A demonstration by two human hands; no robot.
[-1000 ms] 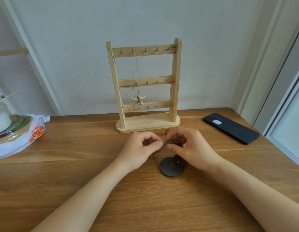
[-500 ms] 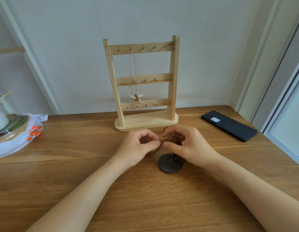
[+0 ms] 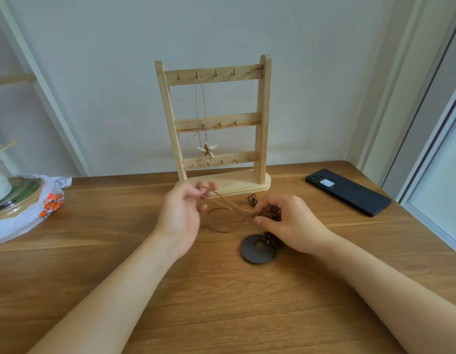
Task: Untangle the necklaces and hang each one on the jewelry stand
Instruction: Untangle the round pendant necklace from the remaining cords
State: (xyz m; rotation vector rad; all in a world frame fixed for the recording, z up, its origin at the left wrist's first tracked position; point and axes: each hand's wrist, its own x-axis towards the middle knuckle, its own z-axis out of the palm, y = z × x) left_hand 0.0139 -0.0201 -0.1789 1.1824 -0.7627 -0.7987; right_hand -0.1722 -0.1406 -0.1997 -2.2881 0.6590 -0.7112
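While the blurred left hand [image 3: 182, 213] pinches 2 strands of the thin brown cord necklace [image 3: 232, 204] just near the pale wooden jewelry stand [image 3: 262, 118], the right hand [image 3: 290, 223] grasps its knotted clump, its dark round disc pendant [image 3: 252, 252] lying flat on the wooden table [image 3: 221, 302]. 1 pale starfish-pendant necklace [image 3: 207, 150] hangs from a top-rail hook.

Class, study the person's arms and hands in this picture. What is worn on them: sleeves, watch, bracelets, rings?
The left arm and right arm are bare to the picture's edge, with no sleeve, watch or bracelet at either wrist. The right hand shows no ring; the left hand is blurred, so a small ring cannot be ruled out.
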